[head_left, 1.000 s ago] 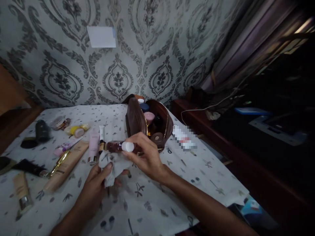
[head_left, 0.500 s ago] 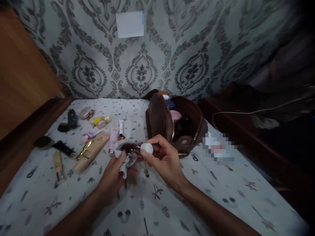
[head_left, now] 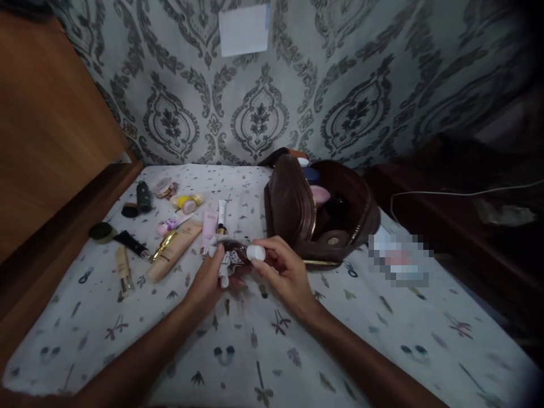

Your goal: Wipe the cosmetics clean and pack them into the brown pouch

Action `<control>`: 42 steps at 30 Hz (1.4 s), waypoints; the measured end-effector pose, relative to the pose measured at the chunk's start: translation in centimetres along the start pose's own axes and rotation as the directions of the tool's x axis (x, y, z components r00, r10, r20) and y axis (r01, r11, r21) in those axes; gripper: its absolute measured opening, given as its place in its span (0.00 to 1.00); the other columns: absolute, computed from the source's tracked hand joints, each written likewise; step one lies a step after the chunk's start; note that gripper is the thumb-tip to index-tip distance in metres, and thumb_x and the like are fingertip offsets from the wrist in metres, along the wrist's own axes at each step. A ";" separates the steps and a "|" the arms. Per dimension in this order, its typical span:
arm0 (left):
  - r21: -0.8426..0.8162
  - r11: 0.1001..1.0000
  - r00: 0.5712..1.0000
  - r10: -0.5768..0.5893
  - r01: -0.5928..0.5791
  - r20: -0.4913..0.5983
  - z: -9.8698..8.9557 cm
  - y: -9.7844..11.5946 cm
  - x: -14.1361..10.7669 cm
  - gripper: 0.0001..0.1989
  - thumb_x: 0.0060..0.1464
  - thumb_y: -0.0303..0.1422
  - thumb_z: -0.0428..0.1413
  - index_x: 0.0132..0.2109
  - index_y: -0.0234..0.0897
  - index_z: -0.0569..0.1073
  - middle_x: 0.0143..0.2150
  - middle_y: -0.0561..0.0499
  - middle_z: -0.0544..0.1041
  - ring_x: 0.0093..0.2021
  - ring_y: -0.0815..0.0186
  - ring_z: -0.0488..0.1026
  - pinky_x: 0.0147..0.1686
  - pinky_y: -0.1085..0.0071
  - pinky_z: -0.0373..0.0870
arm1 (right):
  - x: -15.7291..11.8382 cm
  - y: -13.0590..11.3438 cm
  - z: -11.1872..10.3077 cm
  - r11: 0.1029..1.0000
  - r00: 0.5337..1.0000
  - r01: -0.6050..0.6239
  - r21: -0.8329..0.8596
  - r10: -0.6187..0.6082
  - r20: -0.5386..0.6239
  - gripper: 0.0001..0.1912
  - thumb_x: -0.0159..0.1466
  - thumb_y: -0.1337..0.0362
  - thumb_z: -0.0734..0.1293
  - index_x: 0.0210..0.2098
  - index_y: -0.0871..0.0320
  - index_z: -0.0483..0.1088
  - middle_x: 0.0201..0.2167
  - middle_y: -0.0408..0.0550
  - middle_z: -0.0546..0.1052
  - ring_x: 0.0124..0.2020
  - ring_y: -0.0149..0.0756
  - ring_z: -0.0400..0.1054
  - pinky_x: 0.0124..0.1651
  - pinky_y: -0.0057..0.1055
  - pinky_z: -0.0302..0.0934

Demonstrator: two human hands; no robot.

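Observation:
A dark brown bottle (head_left: 239, 246) with a white cap (head_left: 255, 253) is held low over the bed sheet or cloth, lying roughly sideways. My left hand (head_left: 208, 276) is closed round the bottle's body with a crumpled pale wipe or tissue (head_left: 225, 276) wrapped about it. Thumb and fingers of my right hand (head_left: 288, 277) pinch the cap end. Just beyond my hands lie a pink tube (head_left: 209, 224), a slim white tube (head_left: 221, 213) and a large beige tube (head_left: 178, 249). Behind my right hand stands an unzipped brown bag (head_left: 289, 198) with cosmetics inside.
To the left lie a gold-coloured tube (head_left: 164, 246), a black tube (head_left: 130, 242), a small beige bottle (head_left: 123, 266), a round dark container (head_left: 102, 232) and a yellow item (head_left: 187, 202). A blurred-out packet (head_left: 399, 258) lies right of the bag. Patterned wall behind; wooden panel (head_left: 55, 102) at left.
The view has swung a little left, so everything sits further right in it. Both hands keep their hold on the bottle and cap, and the wipe has shifted slightly around it.

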State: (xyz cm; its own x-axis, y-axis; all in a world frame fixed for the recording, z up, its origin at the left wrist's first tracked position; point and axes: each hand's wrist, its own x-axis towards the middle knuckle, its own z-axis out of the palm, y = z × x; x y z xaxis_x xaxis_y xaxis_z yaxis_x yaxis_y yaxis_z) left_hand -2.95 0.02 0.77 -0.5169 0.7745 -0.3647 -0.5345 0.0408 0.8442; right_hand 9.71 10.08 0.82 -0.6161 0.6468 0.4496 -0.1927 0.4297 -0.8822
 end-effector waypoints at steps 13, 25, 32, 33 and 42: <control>0.606 0.562 0.814 0.506 -0.563 0.286 -1.8 -0.6 0.0 0.21 0.65 0.37 0.49 0.63 0.41 0.67 0.67 0.43 0.65 0.70 0.57 0.54 0.70 0.55 0.46 | -0.6 0.0 0.7 0.998 0.997 -0.005 -0.062 0.000 -0.075 0.08 0.62 0.58 0.70 0.38 0.55 0.73 0.30 0.44 0.74 0.29 0.33 0.71 0.30 0.26 0.67; 0.608 0.308 0.670 0.489 -0.732 0.559 -2.7 -0.6 0.8 0.31 0.59 0.41 0.59 0.66 0.39 0.63 0.59 0.38 0.68 0.61 0.53 0.66 0.61 0.55 0.63 | -0.4 -0.5 0.7 0.993 0.989 -0.116 -0.036 0.112 -0.099 0.14 0.60 0.52 0.71 0.33 0.56 0.71 0.26 0.44 0.76 0.27 0.34 0.71 0.28 0.28 0.68; 0.521 0.457 0.692 0.432 -0.721 0.579 -2.9 -0.5 1.2 0.30 0.58 0.43 0.59 0.65 0.40 0.65 0.60 0.40 0.72 0.59 0.53 0.69 0.60 0.55 0.63 | 0.3 -0.3 -0.1 0.996 0.996 -0.082 -0.022 0.083 0.031 0.14 0.62 0.55 0.70 0.44 0.55 0.76 0.33 0.46 0.79 0.31 0.36 0.72 0.33 0.30 0.70; 0.524 0.454 0.692 0.431 -0.721 0.579 -2.9 -0.5 1.2 0.30 0.59 0.43 0.59 0.65 0.40 0.65 0.60 0.40 0.72 0.59 0.53 0.69 0.60 0.55 0.63 | 0.3 -0.3 -0.1 0.996 0.996 -0.088 -0.022 0.089 0.031 0.14 0.62 0.55 0.70 0.43 0.55 0.76 0.31 0.45 0.78 0.29 0.35 0.72 0.32 0.30 0.69; 0.546 0.278 0.611 0.422 -0.790 0.669 -2.4 0.1 -0.1 0.25 0.66 0.36 0.49 0.68 0.40 0.61 0.57 0.39 0.73 0.58 0.57 0.70 0.59 0.60 0.66 | 0.3 -0.2 0.6 0.959 0.964 -0.263 0.109 0.266 -0.017 0.19 0.58 0.47 0.71 0.32 0.56 0.67 0.16 0.35 0.64 0.14 0.26 0.54 0.15 0.23 0.49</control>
State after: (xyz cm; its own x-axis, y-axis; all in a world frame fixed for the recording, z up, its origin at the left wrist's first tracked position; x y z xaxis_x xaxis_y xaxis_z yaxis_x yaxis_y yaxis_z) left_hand -4.59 -1.59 -0.05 -0.0939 0.9131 0.3967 0.6248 -0.2561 0.7376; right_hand 9.10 9.79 1.03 -0.6317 0.7488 0.2007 -0.1060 0.1730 -0.9792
